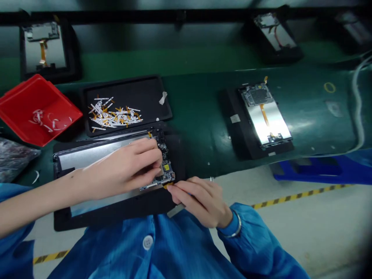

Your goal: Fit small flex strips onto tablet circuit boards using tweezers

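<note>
An opened tablet [99, 155] with a silvery back lies in a black holder [116, 213] in front of me. My left hand [130, 164] rests over its circuit board [166, 167], fingers curled closed. Whatever those fingers hold is hidden beneath them. At the board's near corner my right hand [200, 201] pinches a small orange flex strip [167, 185] between thumb and fingertip. A flat grey strip-like tool [176, 210] sticks out from under the same hand; most of it is covered by the palm.
Beyond the tablet is a black tray [136, 93] with many white-and-orange strips [114, 115]. A red bin [40, 108] with white scraps stands left, above a plastic bag [14, 159]. Another opened tablet [266, 116] lies right. More units [45, 50] sit along the back; a blue stool [322, 168] stands below.
</note>
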`<state>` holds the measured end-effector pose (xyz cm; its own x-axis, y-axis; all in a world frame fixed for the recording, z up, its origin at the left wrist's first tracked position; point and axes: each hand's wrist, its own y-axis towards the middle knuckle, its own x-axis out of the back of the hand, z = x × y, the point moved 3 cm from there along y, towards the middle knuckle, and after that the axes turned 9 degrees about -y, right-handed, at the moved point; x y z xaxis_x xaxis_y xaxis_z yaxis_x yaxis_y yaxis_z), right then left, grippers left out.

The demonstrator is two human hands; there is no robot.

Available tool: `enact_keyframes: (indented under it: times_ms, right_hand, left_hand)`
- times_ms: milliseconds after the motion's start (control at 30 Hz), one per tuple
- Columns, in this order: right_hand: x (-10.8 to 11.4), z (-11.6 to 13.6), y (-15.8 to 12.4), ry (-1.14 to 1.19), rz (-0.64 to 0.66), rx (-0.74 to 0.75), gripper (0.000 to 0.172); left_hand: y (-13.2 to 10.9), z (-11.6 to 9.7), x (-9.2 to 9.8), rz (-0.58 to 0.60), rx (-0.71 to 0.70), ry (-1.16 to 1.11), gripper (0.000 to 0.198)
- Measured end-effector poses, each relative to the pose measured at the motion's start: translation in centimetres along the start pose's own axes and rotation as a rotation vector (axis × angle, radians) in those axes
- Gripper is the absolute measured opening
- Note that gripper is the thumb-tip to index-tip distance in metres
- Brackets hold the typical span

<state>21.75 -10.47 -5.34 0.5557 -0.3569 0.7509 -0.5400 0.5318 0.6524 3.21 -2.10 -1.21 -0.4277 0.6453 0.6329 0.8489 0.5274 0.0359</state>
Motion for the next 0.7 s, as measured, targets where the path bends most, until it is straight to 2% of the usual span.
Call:
enact_keyframes:
  times_ms: [267,500,700]
  right_hand:
    - [0.5,0.4,0.4,-0.025,0.035,-0.015,0.013]
    - [0.1,0.7,0.4,-0.059,-0.009,-0.070,0.011]
    - [0.3,0.7,1.1,-0.102,0.089,-0.026,0.012]
  left_hand:
    - [0.0,0.3,-0.3,0.003,0.012,-0.010,0.013]
    - [0.0,0.3,-0.3,0.002,0.002,0.002,0.012]
    - [-0.1,0.4,-0.5,0.014,-0.012,0.018,0.013]
